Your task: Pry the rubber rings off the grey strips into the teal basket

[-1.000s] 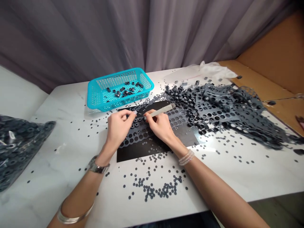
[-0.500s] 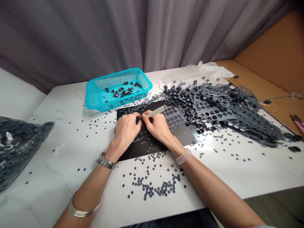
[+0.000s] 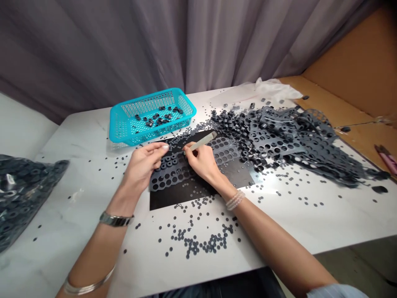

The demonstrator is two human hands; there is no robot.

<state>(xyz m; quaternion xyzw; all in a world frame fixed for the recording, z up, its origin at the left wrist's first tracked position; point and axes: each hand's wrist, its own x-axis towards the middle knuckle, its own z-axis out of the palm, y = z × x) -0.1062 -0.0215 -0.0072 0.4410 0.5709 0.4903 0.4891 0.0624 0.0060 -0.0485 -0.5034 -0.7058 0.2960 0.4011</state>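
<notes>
My right hand is closed around a pale, flat stick-like tool, whose lower end is hidden by the fingers. Its fingertips rest over a dark perforated sheet with rows of round holes, some with rings sitting in them. That sheet lies on a black mat. My left hand hovers at the sheet's left end, thumb and fingers pressed together; whatever they may pinch is too small to make out. Beyond the hands stands a turquoise basket holding several small black rings.
On the right are a heap of punched sheets and loose black rings. Small dark discs are scattered across the white table. At left lies a clear bag of rings. White plastic film lies at the back.
My left hand has moved left, away from my right hand, uncovering the sheet's left end. The right hand stays nearly in place with the pale tool, its wrist slightly shifted.
</notes>
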